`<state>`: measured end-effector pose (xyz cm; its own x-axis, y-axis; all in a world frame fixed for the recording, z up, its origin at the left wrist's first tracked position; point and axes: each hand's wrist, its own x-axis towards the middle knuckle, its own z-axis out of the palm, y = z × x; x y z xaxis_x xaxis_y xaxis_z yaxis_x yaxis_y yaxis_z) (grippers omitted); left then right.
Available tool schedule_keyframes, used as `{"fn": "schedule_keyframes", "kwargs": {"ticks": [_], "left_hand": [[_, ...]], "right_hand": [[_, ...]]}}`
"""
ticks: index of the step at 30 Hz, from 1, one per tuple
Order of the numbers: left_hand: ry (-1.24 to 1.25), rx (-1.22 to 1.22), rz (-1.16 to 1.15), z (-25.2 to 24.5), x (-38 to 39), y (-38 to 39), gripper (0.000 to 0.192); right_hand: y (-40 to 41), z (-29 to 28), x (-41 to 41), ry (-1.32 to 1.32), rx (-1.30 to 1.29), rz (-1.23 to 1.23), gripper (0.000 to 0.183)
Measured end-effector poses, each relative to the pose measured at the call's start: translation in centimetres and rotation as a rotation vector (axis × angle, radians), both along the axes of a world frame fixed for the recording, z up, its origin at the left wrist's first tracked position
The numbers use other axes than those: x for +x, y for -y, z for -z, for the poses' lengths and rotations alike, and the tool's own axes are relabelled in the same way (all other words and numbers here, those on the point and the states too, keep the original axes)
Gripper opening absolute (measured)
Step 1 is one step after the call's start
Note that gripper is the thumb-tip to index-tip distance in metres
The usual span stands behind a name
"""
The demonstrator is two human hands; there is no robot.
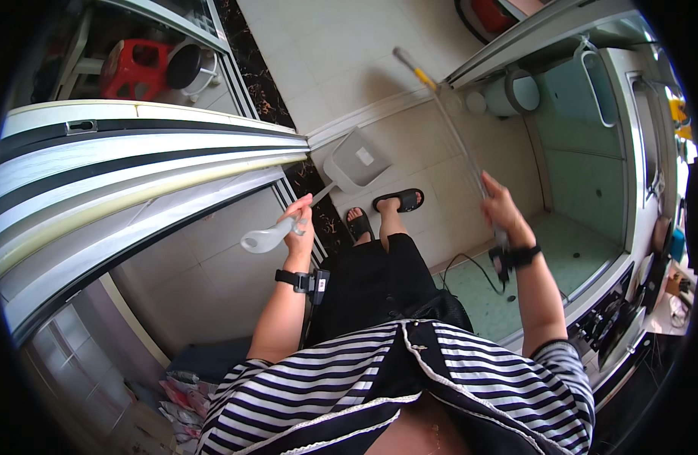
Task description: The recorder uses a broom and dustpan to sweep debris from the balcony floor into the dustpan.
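Note:
My left hand (298,224) is around the upper part of the pale handle (266,238) of a grey long-handled dustpan (357,159), its fingers fairly straight. The pan rests on the tiled floor ahead of my feet, and a whitish label lies on its inside. My right hand (502,210) grips a thin metal pole (454,125) with a yellow band (424,78) near its far grey end. The pole slants forward and left over a door track, somewhat blurred. I cannot tell what tool it belongs to.
A sliding glass door frame (156,139) runs along the left, with a red plastic stool (134,69) beyond. A lidded bin (511,95) stands at the right near greenish glass-like panels (582,142). A black cable (468,259) loops beside my legs. Kitchenware crowds the far right.

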<state>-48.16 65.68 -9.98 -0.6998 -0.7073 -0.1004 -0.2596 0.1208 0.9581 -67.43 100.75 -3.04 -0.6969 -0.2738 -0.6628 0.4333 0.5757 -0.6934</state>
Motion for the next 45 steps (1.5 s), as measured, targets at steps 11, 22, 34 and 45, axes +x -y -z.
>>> {"fn": "schedule_keyframes", "kwargs": {"ticks": [11,22,34,45], "left_hand": [[0.070,0.052,-0.121,-2.7,-6.0,2.4,0.009],[0.031,-0.133,-0.033,-0.8,-19.7,6.1,0.010],[0.080,-0.040,-0.110,1.8,-30.0,14.3,0.011],[0.031,-0.061,-0.361,2.3,-30.8,19.7,0.007]], "right_hand": [[7.6,13.0,-14.1,0.153,-0.029,0.162,0.061],[11.6,6.6,-18.2,0.860,-0.838,0.738,0.034],[14.8,5.8,-26.6,0.256,-0.050,0.122,0.070],[28.5,5.7,-30.4,0.185,0.241,-0.329,0.070]]}}
